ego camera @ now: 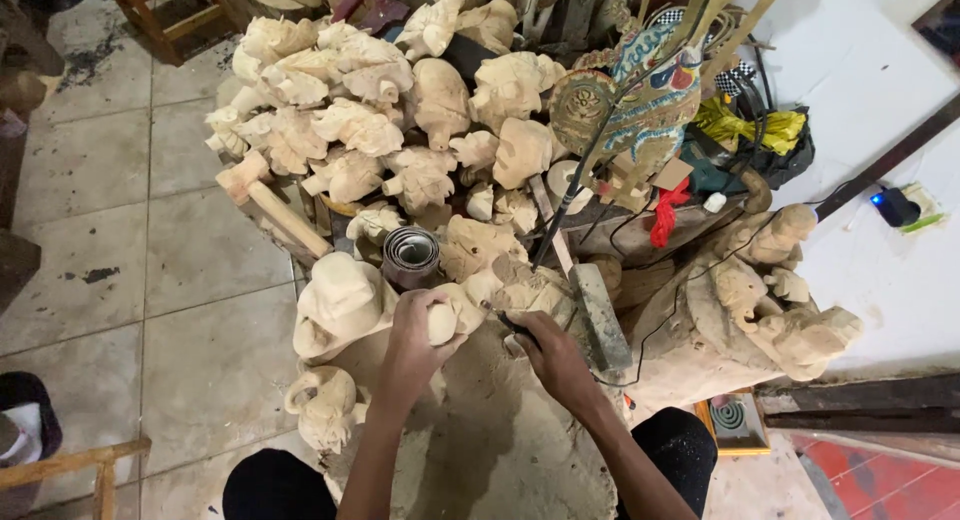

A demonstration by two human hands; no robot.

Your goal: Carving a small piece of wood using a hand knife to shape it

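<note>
A pale tiled floor carries a crowded carving corner, with a white wall on the right. The left hand is closed round a small pale unfinished wooden carving, whose rounded end shows between thumb and fingers, held above a broad, dusty wooden work block in front of the person's knees. The right hand is curled shut on a dark-handled tool whose tip points toward the carving; the blade itself is too small to make out.

Just beside the left hand lie a pale carved wooden figure with a hat-like top and a grey coil of rolled abrasive sheet. Right of the tool, a long grey sharpening stone rests against a large carved wooden group of animals. Behind, a heap of rough pale wooden heads and a painted flat leather puppet on a stick fill the back.

As I judge it, the tool points close to the gripping fingers, so a slip off the rounded wood could catch them; a loose grip would drop the piece among the others. Elbow room is tight on both sides; open space lies only leftward over the tiles, and the block's edge falls away near the knees.
</note>
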